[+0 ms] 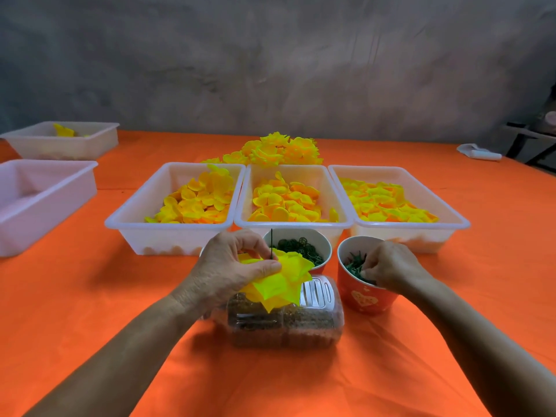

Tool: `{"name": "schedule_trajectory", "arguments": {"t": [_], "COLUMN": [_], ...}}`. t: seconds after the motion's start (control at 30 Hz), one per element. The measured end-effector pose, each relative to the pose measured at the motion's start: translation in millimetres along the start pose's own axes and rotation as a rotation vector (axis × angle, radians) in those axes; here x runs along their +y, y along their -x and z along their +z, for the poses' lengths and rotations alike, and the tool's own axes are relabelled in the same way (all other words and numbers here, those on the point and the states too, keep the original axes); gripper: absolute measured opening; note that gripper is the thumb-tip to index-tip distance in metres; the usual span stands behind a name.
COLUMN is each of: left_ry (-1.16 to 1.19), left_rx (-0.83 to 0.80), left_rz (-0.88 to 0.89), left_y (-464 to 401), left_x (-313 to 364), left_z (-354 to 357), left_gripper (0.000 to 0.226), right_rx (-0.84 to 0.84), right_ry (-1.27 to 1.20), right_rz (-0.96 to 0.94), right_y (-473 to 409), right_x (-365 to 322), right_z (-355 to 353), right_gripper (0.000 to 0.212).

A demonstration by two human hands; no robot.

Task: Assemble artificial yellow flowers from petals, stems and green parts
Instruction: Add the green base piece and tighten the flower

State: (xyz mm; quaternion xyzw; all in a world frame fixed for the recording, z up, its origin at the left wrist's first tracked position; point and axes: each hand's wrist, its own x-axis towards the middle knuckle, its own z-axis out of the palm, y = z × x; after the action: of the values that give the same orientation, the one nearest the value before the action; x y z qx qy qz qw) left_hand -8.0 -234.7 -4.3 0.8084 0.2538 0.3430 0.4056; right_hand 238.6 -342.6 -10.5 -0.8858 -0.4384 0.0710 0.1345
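While the left hand [237, 267] pinches a half-built flower [281, 279] of yellow petals between thumb and fingers, a thin dark stem [271, 243] rises straight up out of the petals. That flower hangs just over a clear box [285, 320] of brownish small parts, the landmark near the front of the orange worktop [120, 311]. Right of the box stands a red cup [365, 296] of green parts, and the right hand [391, 264] dips into it, fingertips curled down among the greens; whether it already grips one I cannot tell. Just behind the box sits a white cup [304, 245] of dark green rings, partly hidden by the flower. Further behind the box three white trays stand side by side, touching: the left tray [168, 233], the middle tray [293, 225] and the right tray [421, 233], each with loose yellow petals inside. Beyond the trays lies a heap of finished flowers [276, 152]. Far left of the box are two more white trays, the nearer one [39, 212] and the farther one [66, 142], which holds a yellow piece.
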Motion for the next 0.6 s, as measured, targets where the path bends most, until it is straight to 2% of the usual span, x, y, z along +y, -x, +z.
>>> {"name": "schedule_trajectory", "arguments": {"t": [0.13, 0.23, 0.37, 0.6], "left_ry": [0.002, 0.002, 0.004, -0.003], "left_rx": [-0.005, -0.021, -0.016, -0.005], "left_rz": [-0.008, -0.01, -0.019, -0.018], "left_y": [-1, -1, -2, 0], "left_x": [-1, -2, -4, -2], "left_z": [0, -1, 0, 0], "left_gripper": [0.022, 0.02, 0.014, 0.017], "right_rx": [0.063, 0.015, -0.078, -0.098], "right_ry": [-0.101, -0.41, -0.759, -1.078], "right_rz": [-0.004, 0.041, 0.114, 0.163], "right_y": [2, 4, 6, 10], "right_x": [4, 8, 15, 20], "right_z": [-10, -19, -27, -29], "right_gripper": [0.009, 0.018, 0.016, 0.01]}}
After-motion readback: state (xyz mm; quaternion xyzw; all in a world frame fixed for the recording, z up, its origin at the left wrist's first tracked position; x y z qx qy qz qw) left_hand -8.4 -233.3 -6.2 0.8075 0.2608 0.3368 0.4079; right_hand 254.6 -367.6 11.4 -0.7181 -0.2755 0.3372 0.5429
